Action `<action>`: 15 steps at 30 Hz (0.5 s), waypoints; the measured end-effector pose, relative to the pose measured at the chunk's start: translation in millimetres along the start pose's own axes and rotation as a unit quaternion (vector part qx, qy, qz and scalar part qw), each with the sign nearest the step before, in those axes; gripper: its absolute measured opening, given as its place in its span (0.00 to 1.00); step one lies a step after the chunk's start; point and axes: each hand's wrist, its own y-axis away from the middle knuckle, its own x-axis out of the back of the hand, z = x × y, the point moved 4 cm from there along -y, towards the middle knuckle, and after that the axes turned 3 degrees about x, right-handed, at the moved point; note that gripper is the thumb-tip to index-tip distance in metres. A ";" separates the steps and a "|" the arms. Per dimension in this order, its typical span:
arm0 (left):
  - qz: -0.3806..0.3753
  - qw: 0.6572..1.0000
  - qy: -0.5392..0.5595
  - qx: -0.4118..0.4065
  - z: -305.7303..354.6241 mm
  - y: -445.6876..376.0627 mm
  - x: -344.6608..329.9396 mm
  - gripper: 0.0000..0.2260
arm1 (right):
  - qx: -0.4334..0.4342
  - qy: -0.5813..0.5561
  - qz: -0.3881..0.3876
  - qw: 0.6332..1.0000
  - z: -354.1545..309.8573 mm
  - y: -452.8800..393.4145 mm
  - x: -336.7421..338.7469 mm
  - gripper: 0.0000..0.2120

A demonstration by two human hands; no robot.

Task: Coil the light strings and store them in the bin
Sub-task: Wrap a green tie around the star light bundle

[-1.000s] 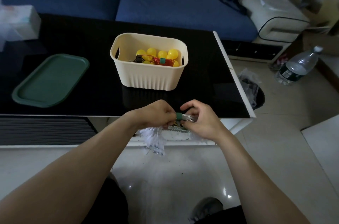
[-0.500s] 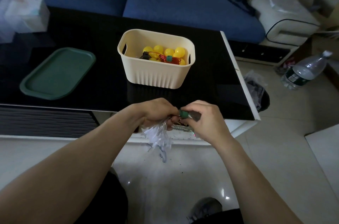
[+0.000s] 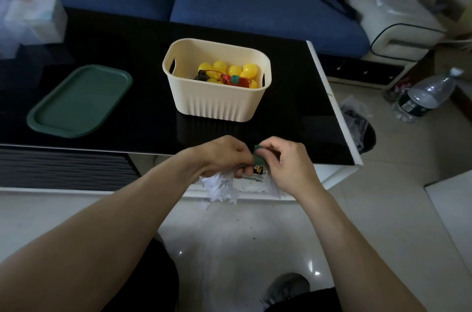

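white light string [image 3: 222, 187] bunched in left hand [image 3: 224, 155], right hand [image 3: 286, 160] pinching green tie [image 3: 258, 155]; bin [image 3: 217, 104] straight ahead, beyond both hands

No writing can be read anywhere — the dark label on the plastic bottle [image 3: 426, 97] shows pale marks, but they are too blurred to read.

The ribbed bin [image 3: 216, 97] was cream, its bulbs [image 3: 229, 70] yellow on red wire [image 3: 238, 80]; the tray [image 3: 79, 100] dark green, the table [image 3: 143, 38] glossy black, the sofa [image 3: 255, 7] blue
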 end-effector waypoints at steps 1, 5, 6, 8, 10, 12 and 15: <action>0.013 1.000 -0.020 -0.004 0.6 -0.4 -3.8 0.04 | -0.033 -0.010 -0.012 0.999 4.6 0.4 -0.7 0.05; 0.050 0.990 -0.127 -0.036 1.5 -0.6 -10.8 0.06 | -0.183 -0.120 -0.065 0.974 21.4 3.0 -7.3 0.06; 0.053 0.987 -0.144 -0.049 2.4 0.3 -11.0 0.06 | -0.218 -0.163 -0.068 0.960 24.7 3.7 -8.5 0.07; 0.059 0.980 -0.173 -0.073 3.8 1.9 -11.7 0.05 | -0.276 -0.231 -0.064 0.931 29.7 5.5 -10.6 0.07; 0.066 0.976 -0.191 -0.085 3.7 2.5 -11.7 0.03 | -0.313 -0.270 -0.061 0.909 33.8 5.9 -13.7 0.08; 0.063 0.975 -0.195 -0.090 3.2 2.2 -11.3 0.02 | -0.327 -0.293 -0.063 0.896 35.3 6.3 -16.2 0.08; 0.060 0.975 -0.193 -0.093 4.8 2.7 -9.9 0.03 | -0.302 -0.309 -0.040 0.901 33.9 5.7 -18.9 0.07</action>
